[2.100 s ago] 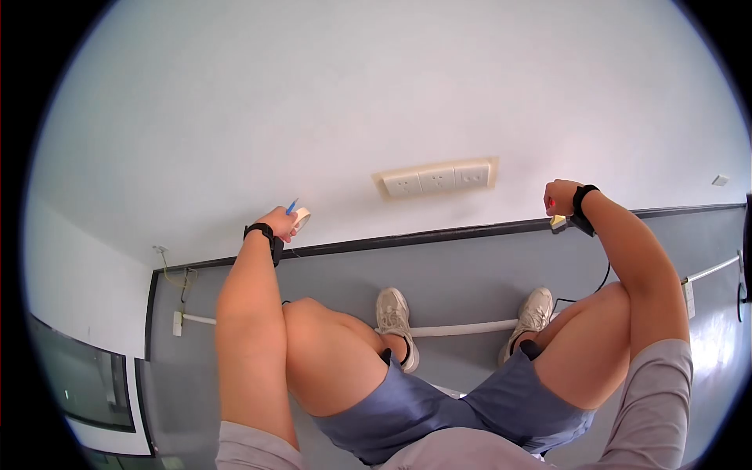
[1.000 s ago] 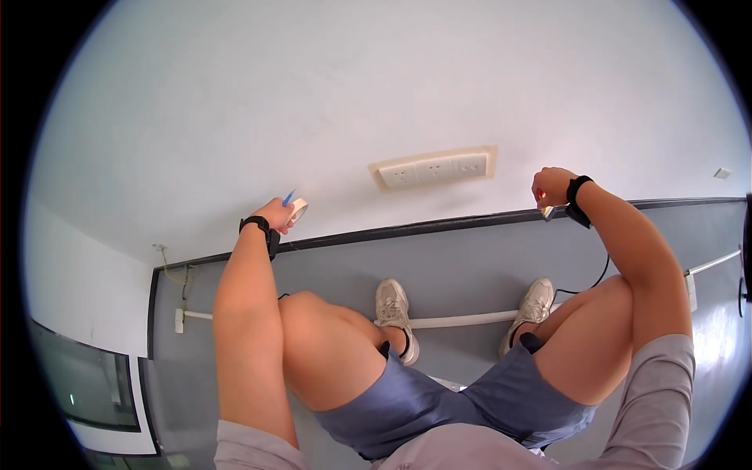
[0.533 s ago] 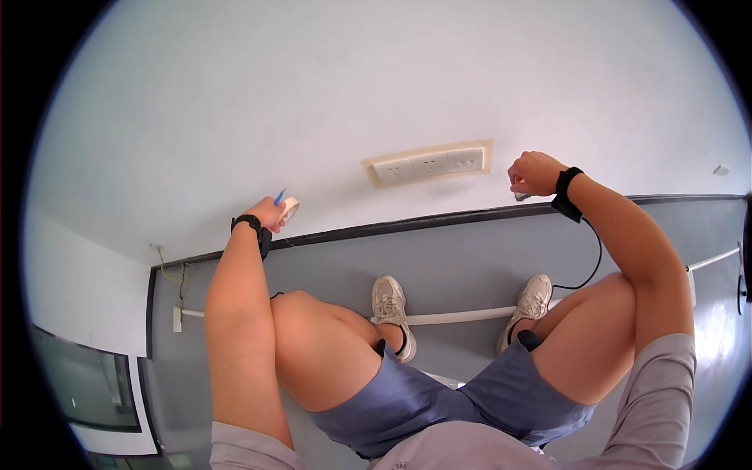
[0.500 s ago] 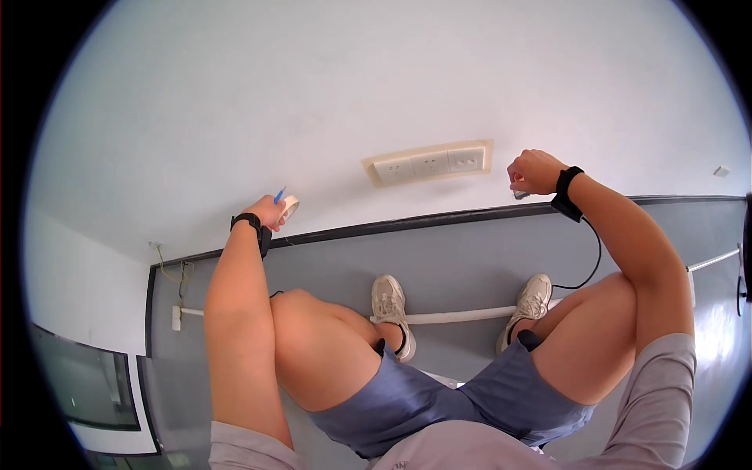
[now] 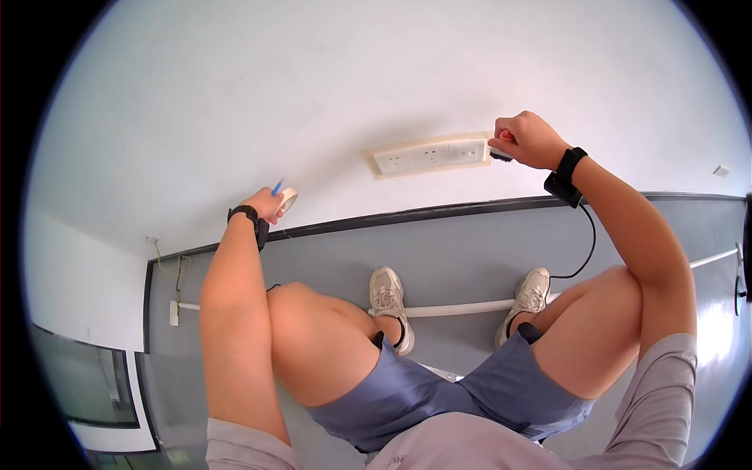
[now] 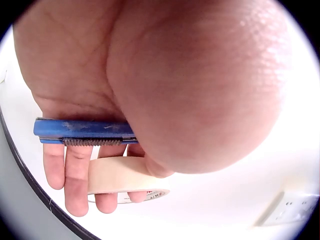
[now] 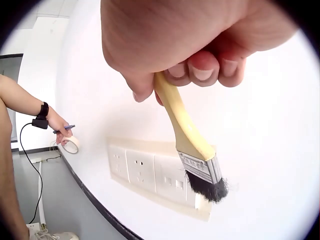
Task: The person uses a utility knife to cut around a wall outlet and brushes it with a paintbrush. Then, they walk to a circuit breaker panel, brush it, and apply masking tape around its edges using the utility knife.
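My right hand (image 5: 534,141) grips a paintbrush (image 7: 186,127) by its yellow handle, fingers curled round it. Its black bristles (image 7: 207,189) point down, overlapping the right end of the white socket panel (image 5: 430,156) in both the head and right wrist views. A strip of masking tape (image 7: 145,146) frames that panel on the wall. Lower left, near the wall, my left hand (image 5: 267,205) carries a blue utility knife (image 6: 82,129) across the palm. A roll of masking tape (image 6: 119,175) is held between its thumb and fingers.
Black skirting (image 5: 423,215) runs along the foot of the white wall (image 5: 352,70). A white pipe or cable cover (image 5: 454,309) crosses the grey floor (image 5: 337,251) by the shoes. A black cable (image 5: 589,243) hangs from the right wrist unit.
My right hand has moved up and left with the paintbrush, from beside the skirting to the panel's right end. The left hand, still holding the knife and tape roll, shifted slightly left and up.
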`<state>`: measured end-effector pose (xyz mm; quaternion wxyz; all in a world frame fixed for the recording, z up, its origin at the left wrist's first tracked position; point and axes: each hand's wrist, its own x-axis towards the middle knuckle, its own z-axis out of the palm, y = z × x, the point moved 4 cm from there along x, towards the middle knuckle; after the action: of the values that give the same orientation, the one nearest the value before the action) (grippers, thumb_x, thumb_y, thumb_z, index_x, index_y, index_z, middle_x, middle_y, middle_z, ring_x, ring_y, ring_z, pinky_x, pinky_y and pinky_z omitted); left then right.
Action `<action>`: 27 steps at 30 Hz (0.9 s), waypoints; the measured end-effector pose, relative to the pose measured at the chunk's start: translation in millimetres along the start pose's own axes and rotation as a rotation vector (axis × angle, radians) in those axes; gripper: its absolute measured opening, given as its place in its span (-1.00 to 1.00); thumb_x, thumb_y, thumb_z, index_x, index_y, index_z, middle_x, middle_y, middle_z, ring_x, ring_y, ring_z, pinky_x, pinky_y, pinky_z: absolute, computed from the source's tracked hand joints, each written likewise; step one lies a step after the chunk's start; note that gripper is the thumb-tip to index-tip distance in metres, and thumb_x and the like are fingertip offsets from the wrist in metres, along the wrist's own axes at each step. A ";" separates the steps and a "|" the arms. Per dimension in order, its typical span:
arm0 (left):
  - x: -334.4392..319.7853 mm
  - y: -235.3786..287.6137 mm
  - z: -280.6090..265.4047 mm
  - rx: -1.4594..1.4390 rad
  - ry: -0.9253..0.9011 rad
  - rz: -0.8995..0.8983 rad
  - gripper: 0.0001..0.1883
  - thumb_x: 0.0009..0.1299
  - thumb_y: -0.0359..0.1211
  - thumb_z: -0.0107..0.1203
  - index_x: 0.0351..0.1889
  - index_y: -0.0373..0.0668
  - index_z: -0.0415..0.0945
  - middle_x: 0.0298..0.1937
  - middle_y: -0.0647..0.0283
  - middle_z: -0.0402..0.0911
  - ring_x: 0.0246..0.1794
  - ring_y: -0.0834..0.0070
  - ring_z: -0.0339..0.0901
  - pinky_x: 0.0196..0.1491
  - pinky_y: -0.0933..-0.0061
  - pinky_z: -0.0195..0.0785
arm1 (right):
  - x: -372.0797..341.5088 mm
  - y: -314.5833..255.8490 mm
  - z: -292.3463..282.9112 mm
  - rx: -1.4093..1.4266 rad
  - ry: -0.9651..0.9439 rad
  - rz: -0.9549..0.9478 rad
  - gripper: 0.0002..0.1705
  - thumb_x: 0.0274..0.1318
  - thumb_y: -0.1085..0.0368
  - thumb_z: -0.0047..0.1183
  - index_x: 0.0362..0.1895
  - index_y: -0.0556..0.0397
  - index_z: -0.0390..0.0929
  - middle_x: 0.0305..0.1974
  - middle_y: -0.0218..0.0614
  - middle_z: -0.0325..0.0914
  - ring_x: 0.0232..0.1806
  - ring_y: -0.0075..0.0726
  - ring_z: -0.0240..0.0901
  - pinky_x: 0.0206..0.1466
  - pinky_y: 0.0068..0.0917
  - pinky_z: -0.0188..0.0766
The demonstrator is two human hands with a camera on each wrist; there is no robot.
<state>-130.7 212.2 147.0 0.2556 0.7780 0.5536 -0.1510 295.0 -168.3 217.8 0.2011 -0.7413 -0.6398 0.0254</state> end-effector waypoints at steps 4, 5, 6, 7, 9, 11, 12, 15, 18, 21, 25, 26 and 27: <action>5.9 -5.0 -0.5 0.022 -0.015 0.019 -0.58 0.66 -0.13 -0.19 0.00 -0.26 0.58 -0.21 0.18 0.69 -0.40 0.44 0.67 -0.16 0.36 0.54 | 2.4 6.2 9.1 -0.025 -0.041 0.028 -0.66 0.33 0.12 0.22 -0.40 0.10 0.58 -0.61 -0.18 0.54 -0.53 -0.04 0.46 -0.37 -0.19 0.40; 5.1 -5.8 0.4 0.021 -0.015 0.015 -0.58 0.66 -0.13 -0.19 0.00 -0.26 0.58 -0.21 0.18 0.69 -0.40 0.44 0.67 -0.16 0.36 0.54 | 1.8 9.7 10.7 -0.023 -0.042 0.026 -0.66 0.33 0.12 0.22 -0.40 0.10 0.58 -0.61 -0.18 0.54 -0.53 -0.04 0.46 -0.37 -0.19 0.40; 5.1 -6.3 0.4 0.013 -0.016 0.004 -0.58 0.66 -0.13 -0.20 0.00 -0.25 0.58 -0.21 0.18 0.69 -0.39 0.45 0.67 -0.16 0.36 0.54 | 2.2 11.2 12.0 -0.052 -0.054 0.004 -0.66 0.33 0.11 0.22 -0.40 0.10 0.58 -0.61 -0.17 0.55 -0.52 -0.02 0.47 -0.37 -0.18 0.40; 5.1 -6.4 0.3 0.005 -0.016 -0.006 -0.58 0.66 -0.13 -0.22 0.00 -0.25 0.58 -0.20 0.19 0.69 -0.39 0.45 0.67 -0.16 0.36 0.53 | 2.4 12.8 13.0 -0.081 -0.065 -0.019 -0.66 0.33 0.10 0.21 -0.40 0.09 0.58 -0.60 -0.16 0.55 -0.51 -0.01 0.48 -0.36 -0.17 0.41; 7.7 -8.1 0.5 0.005 -0.021 -0.015 -0.58 0.66 -0.12 -0.22 0.00 -0.24 0.58 -0.20 0.19 0.69 -0.39 0.45 0.67 -0.16 0.36 0.53 | 3.4 17.1 14.7 -0.090 -0.072 -0.016 -0.66 0.33 0.10 0.21 -0.40 0.09 0.58 -0.60 -0.15 0.56 -0.50 0.01 0.49 -0.35 -0.15 0.42; 11.2 -10.9 1.6 0.005 -0.028 -0.025 -0.57 0.66 -0.12 -0.22 0.01 -0.24 0.58 -0.20 0.19 0.69 -0.39 0.45 0.67 -0.16 0.36 0.53 | 2.8 22.0 16.0 -0.099 -0.081 -0.014 -0.66 0.33 0.10 0.21 -0.40 0.09 0.59 -0.59 -0.14 0.57 -0.49 0.03 0.49 -0.34 -0.14 0.42; 12.4 -13.1 1.5 0.005 -0.026 -0.022 -0.57 0.66 -0.11 -0.21 0.01 -0.24 0.58 -0.20 0.19 0.69 -0.39 0.45 0.67 -0.17 0.36 0.53 | 1.9 24.5 16.6 -0.115 -0.091 -0.007 -0.67 0.31 0.11 0.22 -0.40 0.10 0.59 -0.58 -0.13 0.57 -0.49 0.05 0.50 -0.33 -0.13 0.43; 16.4 -15.8 1.2 0.007 -0.024 -0.022 -0.57 0.66 -0.11 -0.21 0.00 -0.25 0.57 -0.19 0.18 0.69 -0.39 0.45 0.66 -0.17 0.36 0.53 | 0.1 32.1 18.8 -0.140 -0.118 0.013 -0.67 0.29 0.12 0.23 -0.41 0.10 0.59 -0.57 -0.11 0.58 -0.47 0.07 0.51 -0.32 -0.12 0.44; 12.6 -12.9 1.8 0.011 -0.013 -0.015 -0.56 0.66 -0.11 -0.20 0.00 -0.27 0.57 -0.20 0.17 0.69 -0.39 0.45 0.67 -0.17 0.36 0.54 | -3.5 39.0 20.6 -0.148 -0.136 0.041 -0.67 0.28 0.13 0.23 -0.43 0.11 0.58 -0.57 -0.11 0.58 -0.47 0.08 0.51 -0.32 -0.11 0.44; 5.4 -7.6 0.2 0.016 0.005 -0.007 -0.56 0.66 -0.12 -0.20 -0.01 -0.29 0.57 -0.21 0.16 0.69 -0.40 0.44 0.66 -0.18 0.36 0.54 | -6.3 43.0 20.0 -0.147 -0.130 0.045 -0.66 0.28 0.13 0.23 -0.44 0.12 0.57 -0.56 -0.10 0.58 -0.46 0.09 0.51 -0.32 -0.09 0.43; 11.2 -11.4 0.8 -0.010 0.022 0.017 -0.56 0.66 -0.12 -0.20 -0.02 -0.30 0.58 -0.23 0.16 0.68 -0.42 0.43 0.65 -0.21 0.35 0.54 | -7.2 46.1 20.2 -0.097 -0.096 0.041 -0.67 0.29 0.14 0.21 -0.44 0.11 0.57 -0.55 -0.10 0.59 -0.45 0.10 0.52 -0.31 -0.07 0.43; 14.8 -14.6 1.1 -0.007 0.019 0.034 -0.55 0.66 -0.11 -0.19 -0.03 -0.30 0.58 -0.23 0.17 0.69 -0.42 0.44 0.65 -0.22 0.36 0.54 | -9.0 44.2 20.8 -0.125 -0.066 0.031 -0.66 0.30 0.14 0.20 -0.45 0.10 0.56 -0.55 -0.10 0.59 -0.45 0.10 0.51 -0.31 -0.06 0.42; 18.8 -18.2 1.4 -0.034 0.012 0.043 -0.55 0.66 -0.09 -0.19 -0.04 -0.28 0.58 -0.23 0.19 0.69 -0.40 0.45 0.66 -0.23 0.37 0.53 | -9.1 46.0 22.7 -0.121 -0.054 0.013 -0.64 0.31 0.13 0.19 -0.46 0.11 0.55 -0.57 -0.11 0.58 -0.48 0.09 0.49 -0.33 -0.08 0.41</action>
<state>-141.3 230.8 131.9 0.2685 0.7864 0.5407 -0.1313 329.8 -175.5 179.8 0.1384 -0.7554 -0.6404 0.0082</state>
